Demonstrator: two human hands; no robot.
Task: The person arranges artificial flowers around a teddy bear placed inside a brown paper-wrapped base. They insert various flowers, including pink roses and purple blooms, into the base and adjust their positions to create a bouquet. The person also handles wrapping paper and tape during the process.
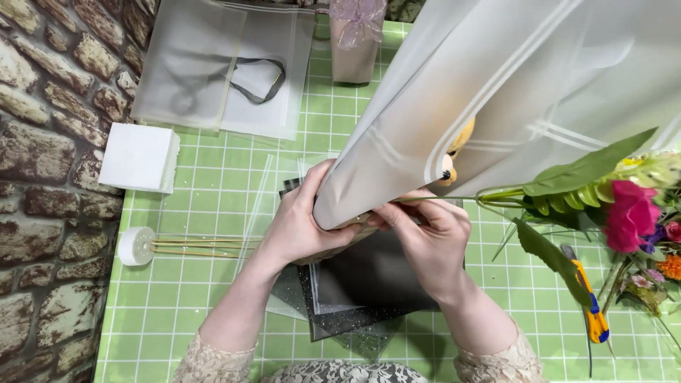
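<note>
My left hand (298,223) and my right hand (429,237) both grip the narrow lower end of a large frosted white wrapping sheet (496,92) that fans out up and to the right. Inside its open fold shows part of a yellow plush toy (454,152) with a black nose. A thin green stem (461,198) runs from my right hand's fingers toward the flowers at the right. Under my hands lie dark grey and clear sheets (369,284) stacked on the green gridded mat (198,298).
A flower bunch (631,213) with pink blooms and big leaves lies at the right, a yellow-blue utility knife (592,305) below it. Wooden sticks with a white tape roll (136,246), a white block (140,157), a translucent bag (220,71) and a small ribboned gift bag (355,39) sit at left and back.
</note>
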